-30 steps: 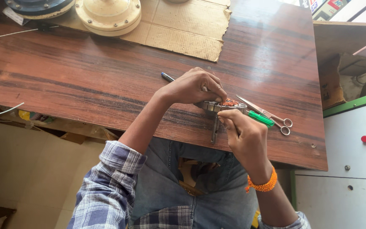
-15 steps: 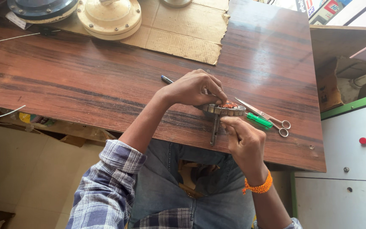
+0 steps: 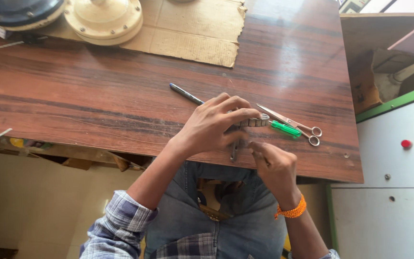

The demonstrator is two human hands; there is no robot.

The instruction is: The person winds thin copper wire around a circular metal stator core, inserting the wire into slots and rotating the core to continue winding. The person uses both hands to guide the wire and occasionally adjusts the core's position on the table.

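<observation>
At lower centre, the left hand (image 3: 214, 125) is clamping a small ridged metal part (image 3: 251, 122) against the bench (image 3: 97, 105) edge; the right hand (image 3: 274, 165) is pinching beneath it, apparently mid-fitting, needing steadiness

A green handle (image 3: 285, 128) is lying just beyond the fingers (image 3: 245, 114), on the reddish-brown streaked table (image 3: 97, 105); the sleeve (image 3: 120, 225) is showing blue plaid.

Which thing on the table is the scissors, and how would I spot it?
Start at the brown wooden table and go to its near right edge, just past the left hand. The scissors lie flat there, touching a green-handled tool. Only they have two round metal finger loops; the dark pen is a plain stick.
</observation>
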